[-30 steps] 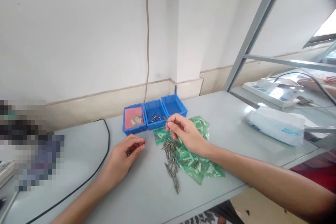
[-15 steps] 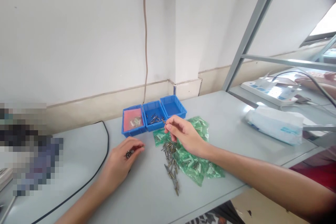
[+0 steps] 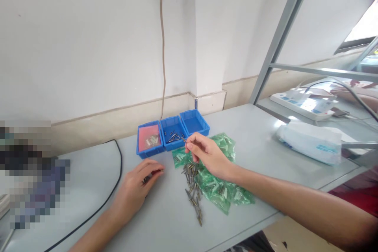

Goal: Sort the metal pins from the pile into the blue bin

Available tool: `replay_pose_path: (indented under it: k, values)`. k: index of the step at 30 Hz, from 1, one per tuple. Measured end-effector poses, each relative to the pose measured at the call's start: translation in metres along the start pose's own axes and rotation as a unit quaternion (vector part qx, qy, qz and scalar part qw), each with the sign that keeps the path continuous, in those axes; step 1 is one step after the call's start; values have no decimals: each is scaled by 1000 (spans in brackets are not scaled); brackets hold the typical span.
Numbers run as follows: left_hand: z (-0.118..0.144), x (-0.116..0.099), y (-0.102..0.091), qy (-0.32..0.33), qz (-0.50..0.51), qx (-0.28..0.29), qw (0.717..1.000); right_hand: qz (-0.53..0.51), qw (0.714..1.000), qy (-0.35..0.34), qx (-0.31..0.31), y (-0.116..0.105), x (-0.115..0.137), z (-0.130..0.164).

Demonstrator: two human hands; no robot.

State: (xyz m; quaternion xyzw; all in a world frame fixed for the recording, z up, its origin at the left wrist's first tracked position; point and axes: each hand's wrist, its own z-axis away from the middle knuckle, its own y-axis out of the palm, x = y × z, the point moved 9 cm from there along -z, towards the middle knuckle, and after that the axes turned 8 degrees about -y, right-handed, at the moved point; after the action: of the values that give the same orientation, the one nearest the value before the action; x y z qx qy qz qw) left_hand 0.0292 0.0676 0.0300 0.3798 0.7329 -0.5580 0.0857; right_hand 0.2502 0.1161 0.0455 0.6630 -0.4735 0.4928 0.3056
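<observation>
**Q:** Two hands are over the table (image 3: 260, 134); what does each grip hold?

**A:** My right hand (image 3: 206, 154) pinches one small metal pin (image 3: 184, 139) between thumb and forefinger, its tip pointing toward the middle tray (image 3: 174, 135) of three blue trays. My left hand (image 3: 136, 183) rests on the table with the fingers curled shut around a few more pins (image 3: 147, 180), which show dark between thumb and palm.

**Q:** Where does the rest of the stock lie?

**A:** A loose heap of pins (image 3: 193, 189) lies on the table beside and partly on the green bags (image 3: 220, 183), just under my right wrist. The middle tray already carries a handful of pins; the left tray (image 3: 149, 139) has a pink liner with pale pieces on it; the right tray (image 3: 195, 122) looks bare.

**Q:** Which step is in hand?

**A:** I judge it to be sorting: a single pin is held just short of the middle tray's near rim, not yet released.

**Q:** What does the next move call for?

**A:** Probably a short reach forward over the rim, then parting thumb and finger cleanly so the pin drops inside rather than bouncing off the edge.
</observation>
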Motion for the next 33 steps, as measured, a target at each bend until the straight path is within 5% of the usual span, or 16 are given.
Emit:
replay_pose_path:
  k: [12, 19, 33]
  values:
    - [1, 6, 1, -2, 3, -2, 1000, -12, 1000, 6, -3, -1, -2, -1]
    - [4, 24, 3, -67, 32, -7, 997, -17, 1000, 11, -2, -3, -4, -2]
    - [0, 20, 2, -48, 44, -15, 998, 44, 998, -11, -31, -15, -2, -6]
